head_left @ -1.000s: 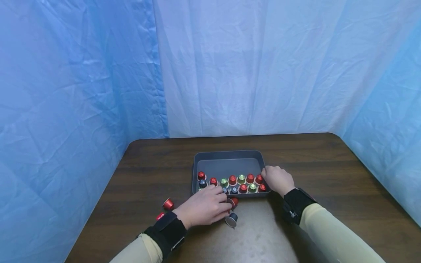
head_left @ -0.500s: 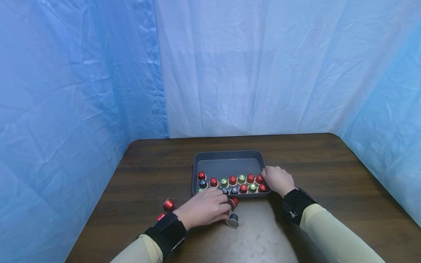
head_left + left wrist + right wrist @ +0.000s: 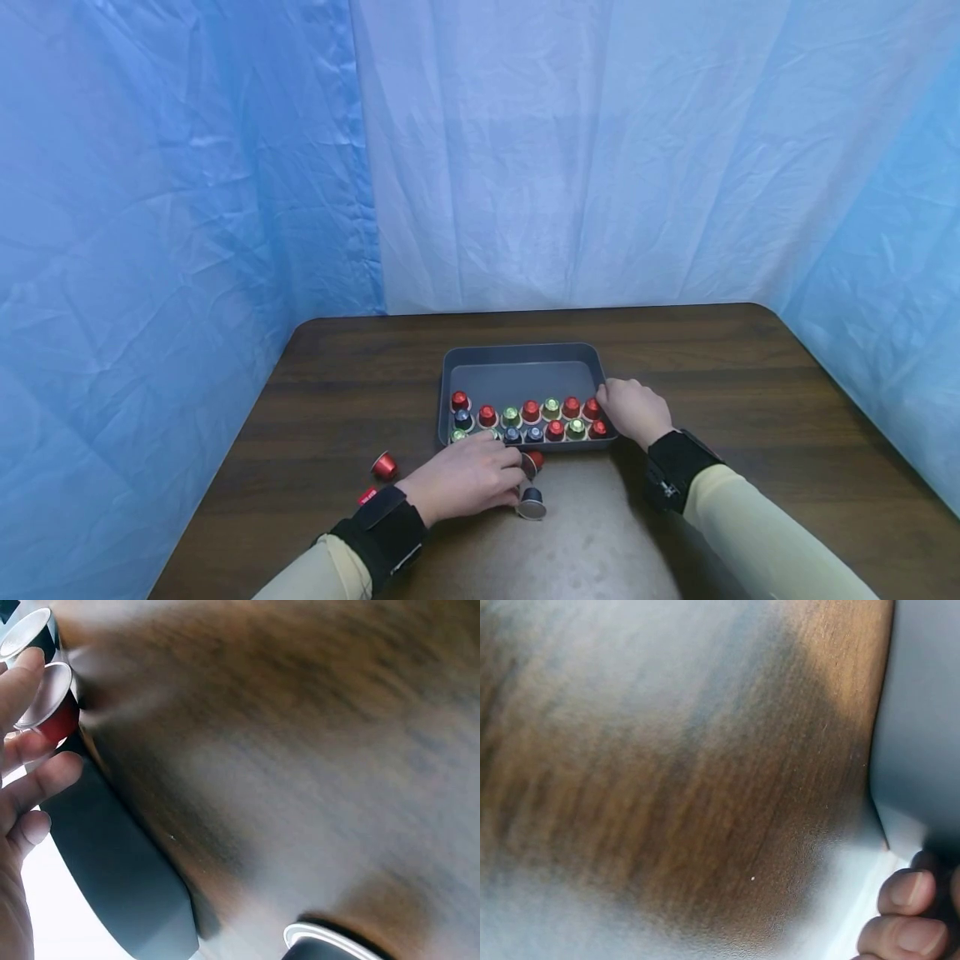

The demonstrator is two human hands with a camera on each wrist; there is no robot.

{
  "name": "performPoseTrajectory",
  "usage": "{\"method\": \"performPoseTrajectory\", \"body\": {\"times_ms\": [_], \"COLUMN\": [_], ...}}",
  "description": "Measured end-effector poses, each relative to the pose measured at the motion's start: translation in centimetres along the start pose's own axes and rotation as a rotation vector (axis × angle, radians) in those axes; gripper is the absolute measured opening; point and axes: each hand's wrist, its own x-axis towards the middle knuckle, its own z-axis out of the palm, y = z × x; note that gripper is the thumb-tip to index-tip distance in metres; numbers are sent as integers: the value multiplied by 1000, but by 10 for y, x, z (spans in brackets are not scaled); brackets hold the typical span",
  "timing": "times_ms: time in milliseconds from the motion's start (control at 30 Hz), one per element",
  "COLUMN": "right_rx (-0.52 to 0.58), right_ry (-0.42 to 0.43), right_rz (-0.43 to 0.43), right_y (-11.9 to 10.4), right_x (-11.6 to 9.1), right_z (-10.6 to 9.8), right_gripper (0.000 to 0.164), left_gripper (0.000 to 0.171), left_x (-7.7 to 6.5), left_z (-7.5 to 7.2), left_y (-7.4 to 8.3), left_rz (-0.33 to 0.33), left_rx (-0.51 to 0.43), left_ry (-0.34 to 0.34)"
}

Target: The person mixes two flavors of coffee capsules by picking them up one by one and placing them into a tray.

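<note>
In the head view my left hand (image 3: 471, 477) is in front of the tray, its fingertips at a red coffee capsule (image 3: 536, 459). The left wrist view puts this red capsule (image 3: 56, 712) on its side between thumb and index finger, the other fingers loosely bent. Right by the thumb tip lies a dark coffee capsule (image 3: 532, 505), foil end facing me. My right hand (image 3: 637, 410) grips the right rim of the dark grey baking tray (image 3: 517, 354); its bent fingers (image 3: 915, 936) show at the tray wall (image 3: 922, 735). Red, green and blue capsules stand in the tray's near half.
Left of my left hand, a red capsule (image 3: 385, 466) lies on its side on the wooden table (image 3: 337, 400). Beside the wristband is a small red tag (image 3: 367, 495). Blue-white sheets (image 3: 562, 167) hang behind and at both sides of the table.
The dark capsule has turned slightly and shifted a little right. My left hand has drawn slightly down, uncovering more of the tray's front row. The right hand stays on the rim.
</note>
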Motion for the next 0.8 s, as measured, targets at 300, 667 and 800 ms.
{"method": "performPoseTrajectory", "body": {"times_ms": [300,667,800], "right_rx": [3,-7,-10], "right_ry": [-11,-3,2], "right_rz": [4,-1,-5], "right_y": [0,-2,-2], "right_x": [0,0,0], "right_z": [0,-2,-2], "right_gripper": [34,33,33], "left_gripper": [22,20,21], "left_x": [-1,-1,-1], "left_z": [2,0,0], "left_y": [0,1,1], "left_rz": [-5,5,-2], "left_rx": [-6,-36,-36], "left_ry": [-35,-62,-65]}}
